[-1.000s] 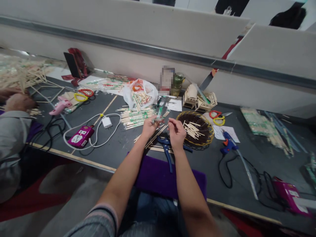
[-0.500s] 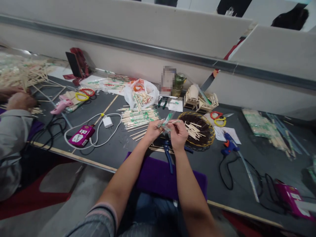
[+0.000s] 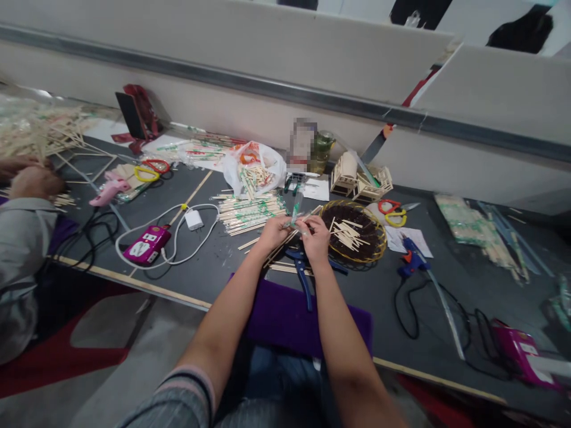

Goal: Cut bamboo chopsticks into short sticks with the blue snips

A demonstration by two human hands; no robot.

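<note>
My left hand and my right hand meet above the table, fingers closed. Between their fingertips is a clear plastic wrapper with green print, pinched from both sides. Thin wooden chopsticks run diagonally under and between the hands; my fingers hide which hand grips them. Just below lies a pair of blue-handled cutters, with a few loose sticks beside it. Close to my right hand stands a dark woven basket with a yellow rim, holding short cut sticks. Wrapped chopsticks are heaped beyond my left hand.
A white plastic bag of cut pieces and small stick models stand toward the wall. At right lie scissors, a blue glue gun and its cord. A purple power strip lies left, near a co-worker's hands.
The wrapper has shifted left and lower and stands more upright. Chopsticks now show diagonally below my hands. My right hand has moved slightly left.
</note>
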